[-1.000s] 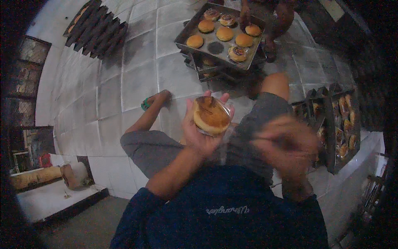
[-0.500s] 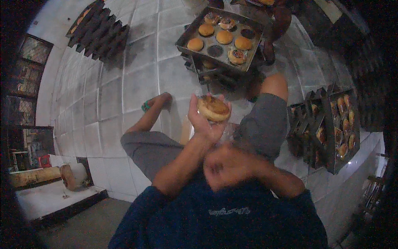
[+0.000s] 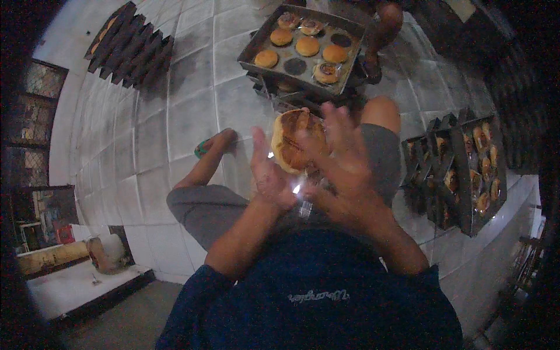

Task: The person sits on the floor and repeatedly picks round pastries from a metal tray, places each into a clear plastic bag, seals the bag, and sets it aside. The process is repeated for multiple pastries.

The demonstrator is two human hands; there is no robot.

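Pale tiled floor (image 3: pixel 192 134) spreads beneath everything. On the far side, a square tray (image 3: pixel 286 80) of round buns tops a stack; dark trays (image 3: pixel 465 175) holding wrapped pastries stand at right, and another dark tray stack (image 3: pixel 131 49) sits far left. The right hand (image 3: pixel 348 154), blurred, has its fingers extended over the bun's right side; whether it grips, I cannot tell. The left hand (image 3: pixel 271 176), thumb spread wide, supports the browned bun (image 3: pixel 284 140) between both hands, with shiny clear wrap (image 3: pixel 305 209) nearer.

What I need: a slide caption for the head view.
Left hand and right hand at a bun, loaded tray beyond.
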